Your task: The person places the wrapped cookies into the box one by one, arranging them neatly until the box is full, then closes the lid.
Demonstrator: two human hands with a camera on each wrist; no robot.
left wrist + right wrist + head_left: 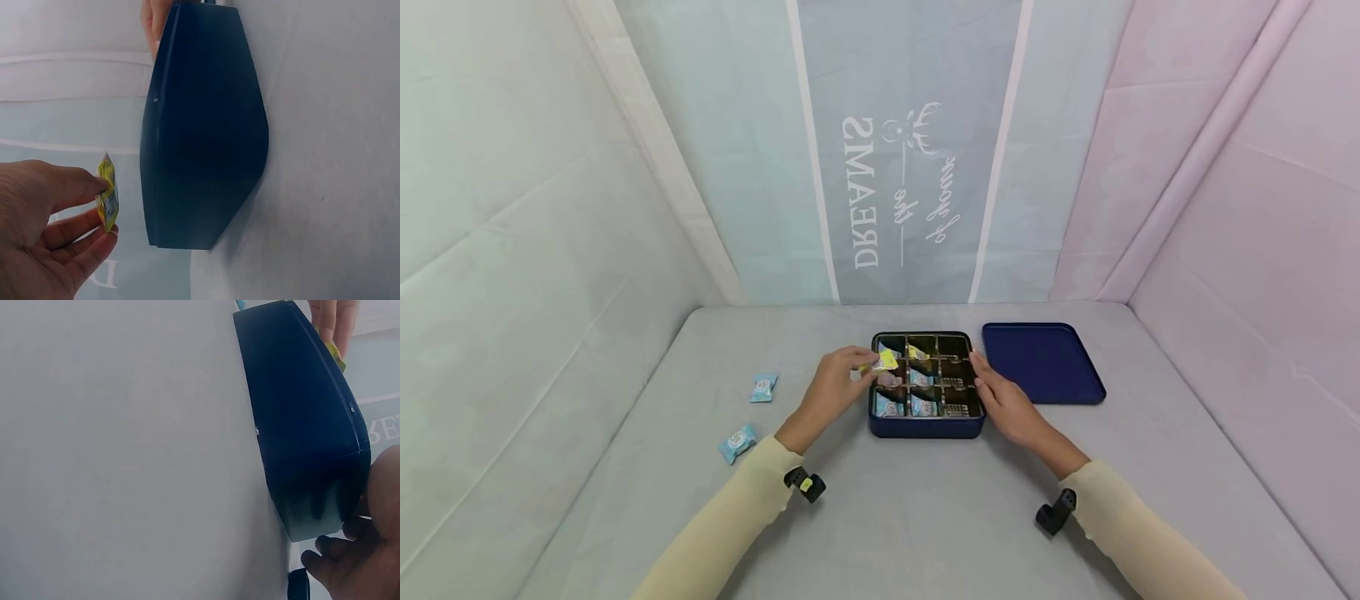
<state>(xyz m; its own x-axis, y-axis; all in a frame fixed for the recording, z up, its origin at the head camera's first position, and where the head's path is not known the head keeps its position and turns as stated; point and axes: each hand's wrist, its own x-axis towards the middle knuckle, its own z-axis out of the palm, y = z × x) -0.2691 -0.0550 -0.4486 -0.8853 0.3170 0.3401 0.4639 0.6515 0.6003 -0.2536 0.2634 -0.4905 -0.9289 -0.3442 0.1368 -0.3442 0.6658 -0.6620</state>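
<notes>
In the head view a dark blue box [927,428] with a grid of compartments stands on the table; wrapped candies lie in its left and middle columns, and the right column shows no candy. My left hand [835,387] pinches a yellow-wrapped candy [887,360] between thumb and fingers, above the box's left side. In the left wrist view that hand [56,219] holds the yellow candy [108,194] beside the box [203,125]. Against the box's right side rests my right hand [1011,408], its fingers along the wall, as the right hand [369,544] also shows in the right wrist view.
A flat dark blue lid [1041,364] lies to the right of the box, close behind my right hand. Two blue-wrapped candies, one farther back [763,387] and one nearer [738,442], lie on the grey table [910,517] left of my left hand. Fabric walls surround the table.
</notes>
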